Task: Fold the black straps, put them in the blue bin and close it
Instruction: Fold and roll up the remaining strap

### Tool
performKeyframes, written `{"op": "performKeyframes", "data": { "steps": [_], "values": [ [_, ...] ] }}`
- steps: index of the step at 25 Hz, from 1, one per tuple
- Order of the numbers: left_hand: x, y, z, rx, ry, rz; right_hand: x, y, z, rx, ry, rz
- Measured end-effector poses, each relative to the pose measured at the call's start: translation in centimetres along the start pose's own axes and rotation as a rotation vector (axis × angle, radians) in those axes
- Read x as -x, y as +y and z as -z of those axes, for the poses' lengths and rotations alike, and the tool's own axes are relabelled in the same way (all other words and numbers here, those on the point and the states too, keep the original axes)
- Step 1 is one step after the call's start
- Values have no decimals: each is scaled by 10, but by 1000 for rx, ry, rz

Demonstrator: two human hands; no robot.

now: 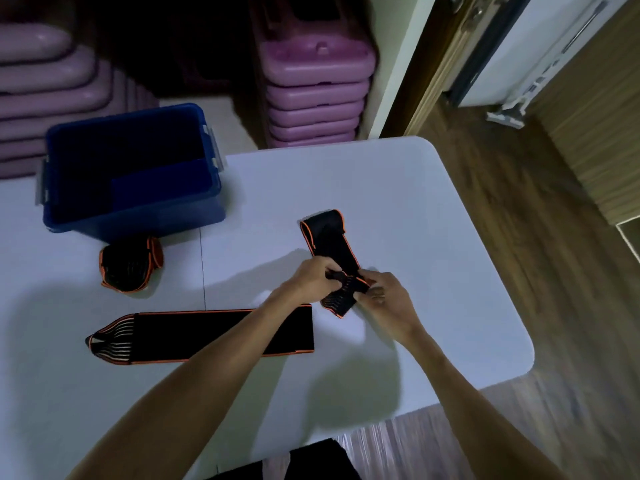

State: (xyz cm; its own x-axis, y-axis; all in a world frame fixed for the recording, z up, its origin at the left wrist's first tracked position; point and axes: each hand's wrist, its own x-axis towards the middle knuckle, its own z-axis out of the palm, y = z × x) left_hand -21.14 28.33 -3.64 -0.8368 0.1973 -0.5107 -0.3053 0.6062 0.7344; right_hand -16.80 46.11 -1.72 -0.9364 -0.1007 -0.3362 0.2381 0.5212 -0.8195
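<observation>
Both hands grip the near end of a black strap with orange edging [329, 241] that lies on the white table [433, 220]. My left hand [313, 277] pinches it from the left and my right hand [386, 297] from the right. Its far end is doubled over. A second strap [194, 336] lies flat and unfolded under my left forearm. A third strap [130, 265] sits folded in a bundle just in front of the blue bin [138, 218]. The bin stands open at the table's back left, with no lid in view.
Stacks of purple plastic step boards [311, 98] stand behind the table. The table's right edge is rounded, with wooden floor [519, 168] beyond it. A door frame [443, 64] rises at the upper right.
</observation>
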Motion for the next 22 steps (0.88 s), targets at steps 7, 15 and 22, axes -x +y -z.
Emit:
{"op": "performKeyframes", "data": {
  "steps": [7,15,22],
  "values": [
    [47,23,59,231,-5,-53,-13,-7,4,62,-232,259],
    [135,-53,156,-588,168,-221,-13,-57,-83,671,184,871],
    [207,-161,156,-787,397,-79,10,-51,-119,684,-162,813]
  ]
}}
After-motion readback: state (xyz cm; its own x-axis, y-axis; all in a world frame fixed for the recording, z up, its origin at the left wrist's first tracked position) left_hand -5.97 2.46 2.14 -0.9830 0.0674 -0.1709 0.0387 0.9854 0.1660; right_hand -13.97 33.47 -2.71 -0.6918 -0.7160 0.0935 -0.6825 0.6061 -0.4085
